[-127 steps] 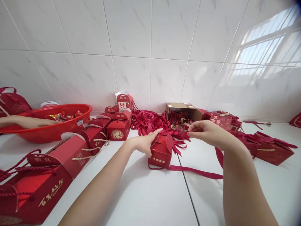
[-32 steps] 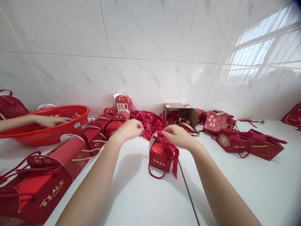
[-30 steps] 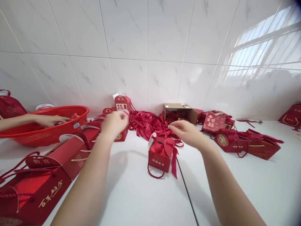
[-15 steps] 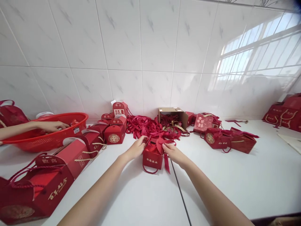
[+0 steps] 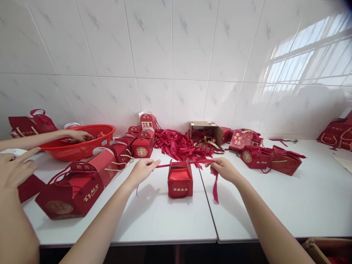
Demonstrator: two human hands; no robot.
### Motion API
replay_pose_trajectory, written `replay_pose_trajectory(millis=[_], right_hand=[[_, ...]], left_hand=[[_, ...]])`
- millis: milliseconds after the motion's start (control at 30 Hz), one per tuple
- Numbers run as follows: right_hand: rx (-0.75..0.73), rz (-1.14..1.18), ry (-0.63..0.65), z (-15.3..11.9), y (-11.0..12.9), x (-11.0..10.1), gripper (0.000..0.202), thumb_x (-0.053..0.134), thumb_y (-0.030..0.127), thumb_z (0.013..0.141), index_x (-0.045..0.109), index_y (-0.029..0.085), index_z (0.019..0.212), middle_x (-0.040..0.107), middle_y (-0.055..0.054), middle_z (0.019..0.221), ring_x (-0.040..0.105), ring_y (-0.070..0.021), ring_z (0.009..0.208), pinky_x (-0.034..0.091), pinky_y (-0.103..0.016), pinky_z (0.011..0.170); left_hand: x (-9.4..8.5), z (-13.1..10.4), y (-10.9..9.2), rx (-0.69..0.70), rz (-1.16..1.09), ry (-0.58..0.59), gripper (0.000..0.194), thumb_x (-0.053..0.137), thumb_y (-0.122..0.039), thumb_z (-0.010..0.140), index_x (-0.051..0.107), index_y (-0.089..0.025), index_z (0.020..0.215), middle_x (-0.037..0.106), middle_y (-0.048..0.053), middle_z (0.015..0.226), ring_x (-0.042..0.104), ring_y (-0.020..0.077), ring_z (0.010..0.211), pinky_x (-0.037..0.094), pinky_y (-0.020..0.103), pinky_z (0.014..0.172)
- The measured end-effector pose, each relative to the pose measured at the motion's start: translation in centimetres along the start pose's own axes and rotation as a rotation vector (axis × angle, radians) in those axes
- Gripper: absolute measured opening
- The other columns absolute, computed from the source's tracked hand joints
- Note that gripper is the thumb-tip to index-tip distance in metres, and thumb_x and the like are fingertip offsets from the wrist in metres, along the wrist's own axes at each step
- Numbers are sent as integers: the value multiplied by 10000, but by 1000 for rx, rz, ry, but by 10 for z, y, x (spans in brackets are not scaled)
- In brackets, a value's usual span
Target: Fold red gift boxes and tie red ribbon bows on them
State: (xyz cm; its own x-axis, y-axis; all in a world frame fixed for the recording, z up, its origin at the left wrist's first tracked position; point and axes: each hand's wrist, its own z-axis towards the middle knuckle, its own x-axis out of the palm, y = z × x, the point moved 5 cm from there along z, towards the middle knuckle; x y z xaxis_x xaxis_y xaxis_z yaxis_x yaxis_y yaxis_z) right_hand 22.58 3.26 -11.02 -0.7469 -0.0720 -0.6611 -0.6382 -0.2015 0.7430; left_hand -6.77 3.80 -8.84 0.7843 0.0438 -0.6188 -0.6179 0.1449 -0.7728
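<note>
Head view: left hand [image 5: 143, 171] and right hand [image 5: 224, 170] pinched a ribbon [image 5: 203, 161], likely soft, slick; box [image 5: 180, 183] looked light, crushable, best held by its lower walls.

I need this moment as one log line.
left hand: pinches red ribbon | right hand: pinches red ribbon | small red box: on table, between hands

There are four bare hands [image 5: 142, 171], one red plastic basket [image 5: 82, 150], two brown cardboard cartons [image 5: 219, 136], over a dozen red paperboard boxes [image 5: 180, 185].
</note>
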Motion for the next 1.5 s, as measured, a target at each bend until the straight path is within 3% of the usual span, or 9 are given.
replay_pose_trajectory(millis=[267,467,667,900,1033,1133,1267,1433,1500], right_hand=[[-19,-376,-24,-6,-17,4,343,352,250,907,686,195,961,707,-59,838,610,-207,787,368,-283,644],[-31,-566,-24,-6,-22,17,345,328,218,931,666,191,991,714,-87,927,631,-233,850,366,-302,702],[7,-616,0,-7,-36,30,367,314,275,954,663,175,905,716,-114,908,651,-246,821,381,-304,677],[44,-562,-33,-12,-51,15,356,307,224,939,657,199,1002,705,-82,1023,636,-228,933,412,-294,728],[45,-525,-21,-14,-50,15,392,298,322,962,667,208,1028,691,-87,1046,615,-236,974,414,-314,791],[90,-479,10,-20,-53,12,390,384,396,934,575,203,1214,667,-101,1102,615,-235,978,429,-310,792],[189,-441,32,-38,-47,0,615,575,485,803,476,112,1282,652,-170,1052,622,-274,880,445,-326,694],[50,-199,128,-46,-7,21,224,515,401,851,634,210,852,676,-69,853,588,-215,753,375,-295,662],[32,-96,155,-40,2,38,193,565,363,821,633,207,728,674,-59,783,577,-213,726,355,-302,665]], left_hand=[[12,3,29,-85,-96,71,575,503,-687,722,209,-222,555,148,-69,531,172,94,469,120,254,468],[27,-4,31,-135,-171,121,624,499,-765,684,218,-225,545,131,-84,513,115,88,473,97,256,468],[41,-7,24,-125,-193,117,664,594,-757,603,204,-224,540,157,-77,528,160,90,491,108,250,481],[37,-7,29,-126,-179,125,607,552,-736,661,260,-230,499,186,-79,471,178,94,451,148,253,454],[33,-6,28,-22,-143,34,505,549,-661,705,371,-215,547,344,-55,519,342,122,489,292,252,494],[24,-10,25,72,-88,-91,357,522,-575,763,492,-219,753,522,-17,722,500,169,669,400,274,633],[6,-25,15,132,40,-221,265,527,-487,777,537,-223,757,594,41,895,523,253,942,393,332,791],[28,-42,8,72,146,187,295,500,-424,815,605,-225,624,612,36,632,563,244,641,355,325,670],[35,-41,12,25,97,214,200,568,-398,772,663,-231,719,623,41,616,584,265,639,357,335,678]])
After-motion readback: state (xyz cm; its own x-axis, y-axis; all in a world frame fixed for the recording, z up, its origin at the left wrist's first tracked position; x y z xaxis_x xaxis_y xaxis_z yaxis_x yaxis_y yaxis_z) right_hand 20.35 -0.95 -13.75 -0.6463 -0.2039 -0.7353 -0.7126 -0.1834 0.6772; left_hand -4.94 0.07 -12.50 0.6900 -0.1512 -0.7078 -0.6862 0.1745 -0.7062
